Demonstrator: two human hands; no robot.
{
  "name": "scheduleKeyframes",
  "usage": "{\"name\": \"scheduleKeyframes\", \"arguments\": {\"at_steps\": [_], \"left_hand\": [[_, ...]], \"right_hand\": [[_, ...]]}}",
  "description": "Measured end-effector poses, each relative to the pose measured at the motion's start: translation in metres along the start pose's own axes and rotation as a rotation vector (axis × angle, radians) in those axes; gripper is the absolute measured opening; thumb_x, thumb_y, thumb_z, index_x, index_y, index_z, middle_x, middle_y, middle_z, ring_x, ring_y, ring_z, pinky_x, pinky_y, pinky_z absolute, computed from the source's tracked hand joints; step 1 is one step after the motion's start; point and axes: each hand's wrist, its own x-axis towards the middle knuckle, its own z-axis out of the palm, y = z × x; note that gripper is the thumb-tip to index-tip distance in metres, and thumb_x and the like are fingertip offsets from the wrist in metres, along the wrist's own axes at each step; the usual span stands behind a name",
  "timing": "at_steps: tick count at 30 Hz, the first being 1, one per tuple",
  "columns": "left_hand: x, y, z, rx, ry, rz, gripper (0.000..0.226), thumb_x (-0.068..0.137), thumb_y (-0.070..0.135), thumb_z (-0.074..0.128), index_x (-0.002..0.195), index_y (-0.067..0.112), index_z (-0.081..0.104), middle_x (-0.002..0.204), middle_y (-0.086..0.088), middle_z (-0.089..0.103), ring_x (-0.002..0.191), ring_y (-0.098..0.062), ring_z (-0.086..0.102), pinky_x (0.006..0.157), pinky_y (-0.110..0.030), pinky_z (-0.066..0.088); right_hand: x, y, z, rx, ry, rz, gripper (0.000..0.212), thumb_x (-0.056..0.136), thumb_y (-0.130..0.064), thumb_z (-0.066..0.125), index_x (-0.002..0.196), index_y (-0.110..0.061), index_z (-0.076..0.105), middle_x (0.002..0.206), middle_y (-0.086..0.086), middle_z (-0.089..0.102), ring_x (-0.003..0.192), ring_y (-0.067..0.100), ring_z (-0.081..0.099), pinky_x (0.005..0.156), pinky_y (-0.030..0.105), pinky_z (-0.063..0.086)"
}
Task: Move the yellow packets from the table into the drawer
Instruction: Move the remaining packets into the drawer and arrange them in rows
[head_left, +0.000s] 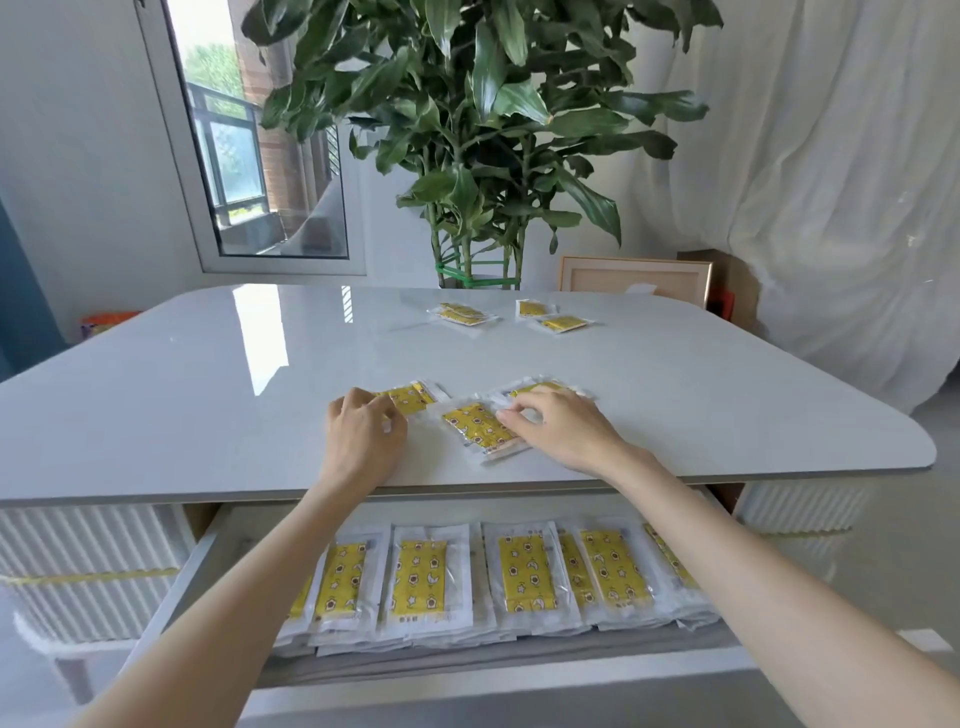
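the left hand (363, 434) has its fingers curled down on the end of the left packet (413, 397) and grips it on the table (208, 389). the right hand (561, 431) has bent fingers too. its thumb and fingertips pinch the edge of the middle packet (475, 428). a third packet (537, 388) peeks out from behind the right hand. that makes three yellow packets near the front of the table.

far back on the table lie three more: the far left packet (462, 313), the far middle packet (531, 308) and the far right packet (563, 323). the far left one may be two on top of each other, i cannot tell.

the drawer (174, 592) is pulled open under the table's front edge, between the two arms. the drawer packets (420, 579) sit in a row of about seven yellow fronts, on piles too hidden to count.

one big green plant (467, 130) stands behind the table.
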Motion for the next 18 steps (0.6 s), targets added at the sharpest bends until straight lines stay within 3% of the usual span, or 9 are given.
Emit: {"name": "scheduleKeyframes", "arguments": {"at_steps": [3,8,13,18], "left_hand": [[0.006,-0.001,0.000,-0.050,-0.002,-0.016,0.027,0.088,0.020,0.054,0.114,0.016,0.059,0.134,-0.011,0.042,0.130,-0.034,0.028,0.108,-0.037,0.025],[0.029,-0.006,0.006,0.035,-0.089,-0.071,0.048,0.092,0.028,0.047,0.140,0.026,0.039,0.151,-0.007,0.027,0.143,-0.031,0.012,0.112,-0.053,0.014],[0.044,-0.008,0.013,0.148,-0.166,-0.079,0.050,0.093,0.036,0.039,0.143,0.029,0.036,0.147,0.000,0.041,0.141,-0.025,0.022,0.111,-0.057,0.011],[0.045,-0.006,0.012,0.173,-0.166,-0.068,0.056,0.088,0.046,0.045,0.141,0.028,0.041,0.145,-0.002,0.043,0.138,-0.026,0.028,0.112,-0.056,0.011]], "right_hand": [[0.013,-0.012,0.008,0.037,0.021,0.047,0.040,0.089,-0.057,0.050,0.116,-0.028,0.060,0.128,-0.005,0.058,0.127,0.022,0.041,0.098,0.038,0.039],[0.034,-0.035,0.026,0.008,-0.106,0.281,0.074,0.075,-0.061,0.064,0.136,-0.025,0.041,0.142,0.005,0.040,0.137,0.029,0.027,0.099,0.041,0.036],[0.056,-0.038,0.026,0.000,-0.186,0.389,0.095,0.063,-0.062,0.076,0.135,-0.014,0.038,0.139,0.008,0.045,0.130,0.032,0.039,0.100,0.042,0.041],[0.067,-0.038,0.017,-0.095,-0.314,0.383,0.088,0.061,-0.069,0.074,0.119,-0.007,0.050,0.109,0.005,0.056,0.116,0.027,0.055,0.085,0.034,0.041]]}}
